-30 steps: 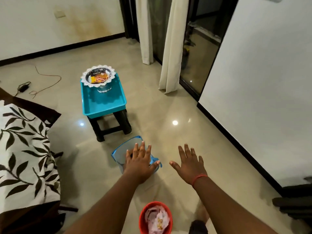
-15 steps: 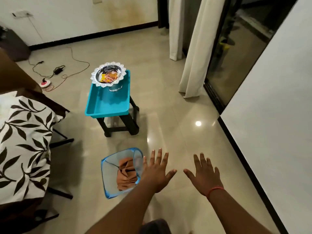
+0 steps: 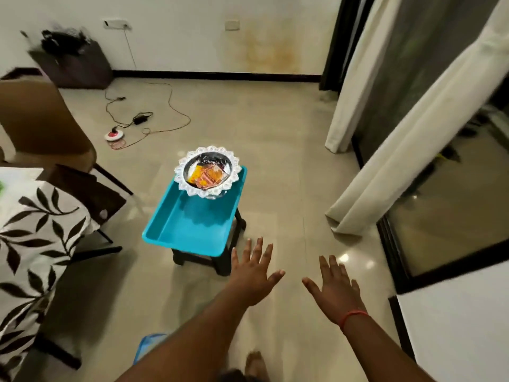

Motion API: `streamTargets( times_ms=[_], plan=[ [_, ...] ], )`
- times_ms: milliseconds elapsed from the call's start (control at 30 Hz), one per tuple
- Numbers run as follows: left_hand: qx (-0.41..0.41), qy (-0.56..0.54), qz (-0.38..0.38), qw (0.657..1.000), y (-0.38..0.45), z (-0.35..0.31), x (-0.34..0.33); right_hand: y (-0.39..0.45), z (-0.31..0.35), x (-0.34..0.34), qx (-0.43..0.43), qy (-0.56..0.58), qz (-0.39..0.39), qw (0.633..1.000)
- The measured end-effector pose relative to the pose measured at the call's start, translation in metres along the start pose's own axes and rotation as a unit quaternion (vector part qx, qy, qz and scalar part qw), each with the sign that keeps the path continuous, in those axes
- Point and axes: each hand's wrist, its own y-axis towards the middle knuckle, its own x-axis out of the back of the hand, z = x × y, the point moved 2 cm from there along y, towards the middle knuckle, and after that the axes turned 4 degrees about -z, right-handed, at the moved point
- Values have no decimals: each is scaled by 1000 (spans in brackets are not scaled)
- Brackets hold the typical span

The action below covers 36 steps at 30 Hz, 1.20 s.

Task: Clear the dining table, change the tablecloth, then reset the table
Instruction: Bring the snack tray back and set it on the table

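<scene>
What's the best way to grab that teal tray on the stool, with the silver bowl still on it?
Probably with both hands on the two long rims of the tray, coming from the near short end. The raised lip gives the fingers something to hook under. The bowl sits at the far end, so grip further along and keep it level. Both the left hand and right hand are free.

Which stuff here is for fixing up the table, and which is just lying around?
For the job:
- leaf-print tablecloth
- teal tray
- silver dish on the tray
- both empty hands, left hand, right hand

Just lying about:
- cables on the floor
- curtain
- brown chair
</scene>
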Motion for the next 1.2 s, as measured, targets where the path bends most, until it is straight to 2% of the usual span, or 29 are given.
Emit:
streamTargets(
  times_ms=[233, 433, 533, 667, 767, 1033, 1200],
  plan=[
    [57, -16, -40, 997, 144, 43, 77, 168, 33, 69, 51, 0, 23, 998],
    [183, -22, -58, 981, 272, 92, 112, 358, 41, 127, 102, -66, 58, 991],
    [250, -53, -56, 965, 327, 96, 134, 443, 63, 163, 166, -86, 96, 978],
    [267, -85, -68, 958, 417, 91, 173, 550, 120, 222, 234, -114, 101, 960],
    [273, -68, -67, 957, 473, 102, 191, 615, 171, 246, 286, -126, 98, 945],
    [334, -86, -46, 937, 630, 227, 237, 799, 325, 269, 377, -189, 104, 901],
    [355, -130, -51, 924, 694, 267, 274, 877, 397, 279, 407, -242, 141, 870]
  ],
)
